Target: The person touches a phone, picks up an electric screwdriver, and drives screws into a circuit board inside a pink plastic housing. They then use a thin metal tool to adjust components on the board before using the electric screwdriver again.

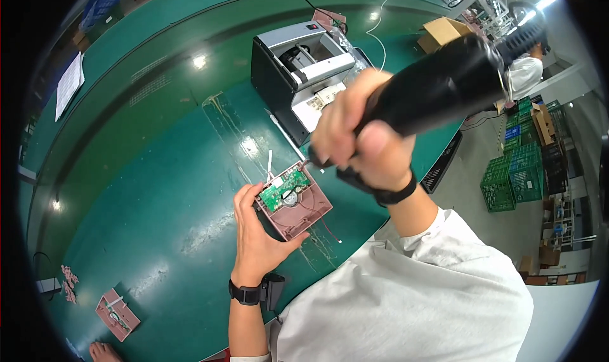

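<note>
A grey-and-black box-shaped machine (304, 70) stands on the green table (177, 248), beyond the hands; the right hand (368, 134) and its tool cover part of its near right side. Farther right, an opened cardboard box (444, 32) sits near the table's far edge, and a white cable (384, 35) runs between it and the machine. At the far left lies a sheet of paper (70, 86). Near left, a second pink casing (117, 314) rests close to a small heap of pink pieces (70, 281), with another person's hand (103, 352) just nearer than the casing. On the right, off the table, green crates (526, 172) are stacked on the floor, and a person in white (525, 71) is farther back.

The pink casing (314, 210) with a green circuit board (274, 197) inside is on the near part of the table, open side up. The left hand (260, 251) grips it from the left and near side, fingers at its far left corner and thumb at its near edge. The right hand, apart from the left, is wrapped around a black power screwdriver (444, 86). The tool points down toward the casing's far right corner; whether its tip touches cannot be told.
</note>
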### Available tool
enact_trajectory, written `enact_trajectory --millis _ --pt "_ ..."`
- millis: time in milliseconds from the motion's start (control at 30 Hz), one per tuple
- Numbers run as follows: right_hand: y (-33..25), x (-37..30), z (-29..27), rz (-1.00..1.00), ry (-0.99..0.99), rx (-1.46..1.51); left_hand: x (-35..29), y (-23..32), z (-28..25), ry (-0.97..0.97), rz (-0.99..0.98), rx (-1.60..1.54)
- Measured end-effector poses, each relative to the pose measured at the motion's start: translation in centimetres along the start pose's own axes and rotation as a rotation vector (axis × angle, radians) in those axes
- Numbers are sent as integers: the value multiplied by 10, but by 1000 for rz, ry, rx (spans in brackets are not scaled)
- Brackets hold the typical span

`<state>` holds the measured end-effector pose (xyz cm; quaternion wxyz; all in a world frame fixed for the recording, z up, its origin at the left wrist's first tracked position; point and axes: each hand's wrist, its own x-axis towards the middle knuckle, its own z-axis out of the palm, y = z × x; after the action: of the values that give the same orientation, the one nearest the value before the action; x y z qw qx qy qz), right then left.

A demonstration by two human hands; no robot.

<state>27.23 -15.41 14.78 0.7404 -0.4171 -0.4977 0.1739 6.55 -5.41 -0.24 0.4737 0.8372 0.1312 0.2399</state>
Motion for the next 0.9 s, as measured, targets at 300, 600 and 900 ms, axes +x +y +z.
enact_trajectory --millis 300,600,900 --pt "51 -18 60 80 -155 -100 -11 -15 4 -30 -69 2" --pt "48 -14 70 147 -111 -98 6 1 -7 -137 -34 -66" --pt "62 -21 61 46 -148 -145 5 -1 -6 -149 -62 7"
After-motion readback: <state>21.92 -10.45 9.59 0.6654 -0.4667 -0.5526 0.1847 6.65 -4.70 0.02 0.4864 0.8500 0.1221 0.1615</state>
